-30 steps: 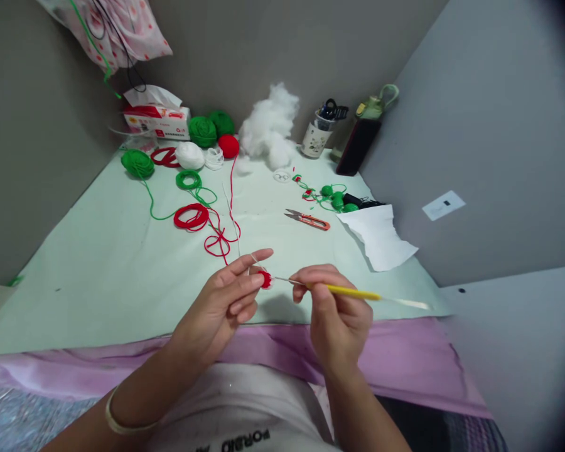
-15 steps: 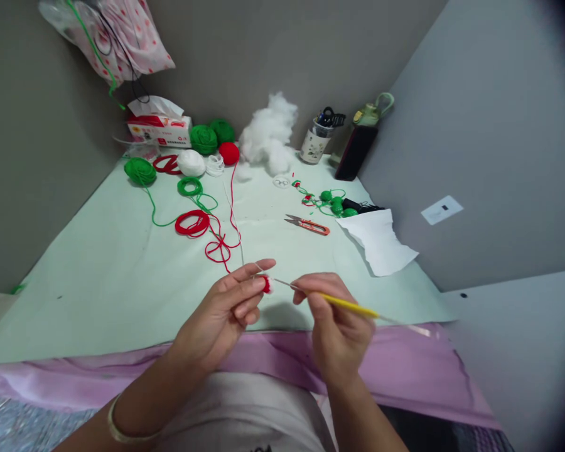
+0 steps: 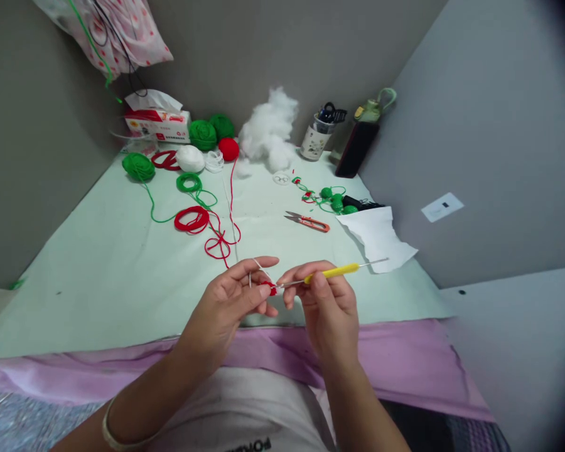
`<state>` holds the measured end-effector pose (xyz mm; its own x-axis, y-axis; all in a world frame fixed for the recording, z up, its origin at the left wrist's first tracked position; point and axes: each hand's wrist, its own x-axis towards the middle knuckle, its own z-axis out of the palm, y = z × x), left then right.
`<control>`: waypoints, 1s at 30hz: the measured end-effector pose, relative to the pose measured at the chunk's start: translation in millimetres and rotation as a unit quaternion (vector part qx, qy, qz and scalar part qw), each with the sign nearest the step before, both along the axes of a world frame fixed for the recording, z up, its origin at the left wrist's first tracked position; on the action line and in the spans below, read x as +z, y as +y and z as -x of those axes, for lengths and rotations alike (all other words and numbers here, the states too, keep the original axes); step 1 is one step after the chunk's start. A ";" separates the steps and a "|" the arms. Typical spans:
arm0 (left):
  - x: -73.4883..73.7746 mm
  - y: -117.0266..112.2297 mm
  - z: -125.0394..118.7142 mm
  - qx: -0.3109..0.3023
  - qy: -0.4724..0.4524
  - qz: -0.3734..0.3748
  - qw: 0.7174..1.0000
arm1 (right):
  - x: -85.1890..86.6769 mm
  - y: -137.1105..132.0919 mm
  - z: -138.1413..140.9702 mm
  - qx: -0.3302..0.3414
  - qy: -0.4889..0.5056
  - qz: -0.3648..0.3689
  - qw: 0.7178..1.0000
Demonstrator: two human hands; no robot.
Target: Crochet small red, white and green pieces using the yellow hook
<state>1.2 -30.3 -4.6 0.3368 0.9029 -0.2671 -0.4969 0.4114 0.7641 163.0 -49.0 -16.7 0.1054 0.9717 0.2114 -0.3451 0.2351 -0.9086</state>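
Between the thumb and fingers of my left hand (image 3: 230, 301) is a small red crochet piece (image 3: 269, 288), partly covered by the fingertips. White yarn (image 3: 262, 269) runs over the raised left index finger to the piece. My right hand (image 3: 332, 301) is closed around a crochet hook with a yellow handle (image 3: 335, 272). The hook's thin metal tip meets the crochet piece, and its other metal end points right. Whether a loop sits on the tip is too small to tell. Both hands are above the table's near edge.
Orange-handled thread snips (image 3: 308, 221) lie beyond my hands, beside a white paper sheet (image 3: 380, 237). Red yarn coils (image 3: 191, 219) and a green yarn ball (image 3: 139, 166) are at left. White stuffing (image 3: 270, 132), a tissue box (image 3: 157, 124) and a bottle (image 3: 360, 138) stand at the back.
My right hand has moved left, nearer my left hand. The crochet hook has swung from sloping down rightward to rising rightward. Its tip is now at the crochet piece.
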 end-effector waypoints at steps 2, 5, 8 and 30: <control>-0.9 -0.2 1.1 0.000 0.016 -0.012 1.000 | 0.1 -3.5 -1.4 -0.017 -0.047 -0.025 0.998; -2.2 -1.7 -0.2 0.020 0.038 -0.044 0.998 | -1.9 -9.4 -3.6 -0.066 -0.194 -0.106 0.973; -3.9 -3.2 -4.1 0.060 0.056 -0.056 0.995 | -5.9 -12.4 -5.0 -0.097 -0.376 -0.233 0.891; -7.0 3.8 -4.4 -0.017 -0.065 0.069 0.995 | -17.7 -11.1 -4.8 -0.138 -0.436 -0.265 0.849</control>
